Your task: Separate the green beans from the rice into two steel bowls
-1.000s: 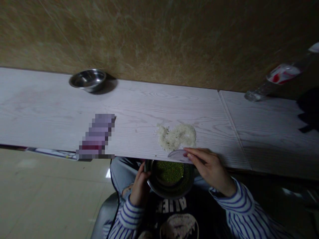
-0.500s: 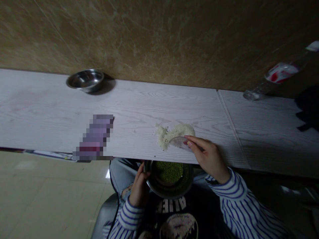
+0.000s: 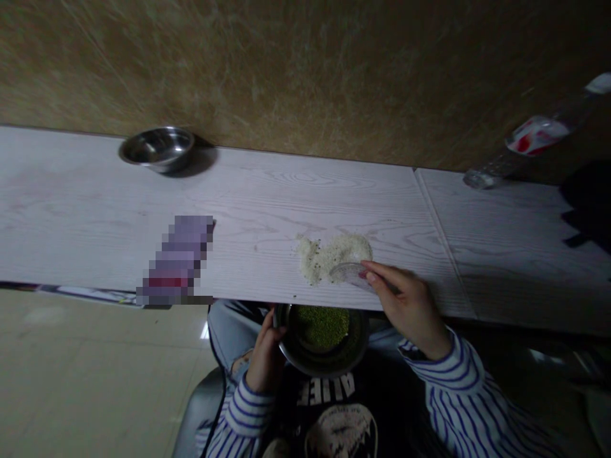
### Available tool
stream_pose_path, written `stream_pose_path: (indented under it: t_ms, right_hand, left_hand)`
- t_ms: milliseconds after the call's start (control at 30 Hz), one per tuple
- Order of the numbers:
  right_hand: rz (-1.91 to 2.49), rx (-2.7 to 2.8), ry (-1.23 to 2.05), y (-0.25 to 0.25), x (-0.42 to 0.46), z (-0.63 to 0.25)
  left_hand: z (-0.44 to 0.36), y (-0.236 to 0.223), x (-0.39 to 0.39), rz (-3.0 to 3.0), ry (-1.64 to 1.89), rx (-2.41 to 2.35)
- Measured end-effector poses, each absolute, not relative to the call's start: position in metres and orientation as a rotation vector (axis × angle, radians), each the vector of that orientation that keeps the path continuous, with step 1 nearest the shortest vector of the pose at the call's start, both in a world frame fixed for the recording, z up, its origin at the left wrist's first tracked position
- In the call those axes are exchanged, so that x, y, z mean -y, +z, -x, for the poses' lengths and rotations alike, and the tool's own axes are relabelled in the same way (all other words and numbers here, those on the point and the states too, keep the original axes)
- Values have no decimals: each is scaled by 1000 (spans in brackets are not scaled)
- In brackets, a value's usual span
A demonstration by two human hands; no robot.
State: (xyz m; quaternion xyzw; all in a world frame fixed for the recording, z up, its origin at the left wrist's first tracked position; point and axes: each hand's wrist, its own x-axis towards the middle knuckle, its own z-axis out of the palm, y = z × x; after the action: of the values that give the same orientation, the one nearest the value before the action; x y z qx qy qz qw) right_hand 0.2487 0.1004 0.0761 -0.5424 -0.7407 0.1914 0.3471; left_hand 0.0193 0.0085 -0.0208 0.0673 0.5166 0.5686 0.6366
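Observation:
My left hand [image 3: 267, 357] is closed on the left rim of a steel bowl [image 3: 317, 367], held over my lap just below the table's front edge. Small green beans, like mung beans [image 3: 323, 326], lie inside it. Above the bowl, white rice [image 3: 341, 247] is spread in a thin patch on the table, with a few dark green bits among the grains. My right hand [image 3: 405, 304] pinches a thin, clear, rounded piece of plastic [image 3: 347, 272] by its right end. That piece rests tilted at the front right of the rice, hiding some grains.
A second steel bowl [image 3: 157, 149] stands at the back left by the wall. A blurred-out flat purple item [image 3: 179, 254] lies near the front edge. To the right are a clear plastic bottle [image 3: 534, 137] with a red-and-white label and a dark object [image 3: 587, 203].
My right hand and the plastic piece have shifted slightly right. The left hand keeps its hold on the bowl. The whole view has moved a little.

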Motion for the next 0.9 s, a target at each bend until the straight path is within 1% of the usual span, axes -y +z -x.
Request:
stream_pose_path:
  t_ms: [233, 433, 733, 900]
  right_hand:
    - [1411, 1962, 404, 82, -96, -251]
    - [1350, 2013, 456, 83, -94, -238]
    - [1427, 1929, 471, 80, -85, -259]
    - [1369, 1992, 447, 77, -85, -254]
  left_hand:
    - [-19, -23, -8, -158, 1297, -1201]
    - [-19, -24, -7, -155, 1304, -1188]
    - [-19, -20, -8, -163, 1310, -1182]
    - [-22, -22, -8, -135, 1295, -1180]
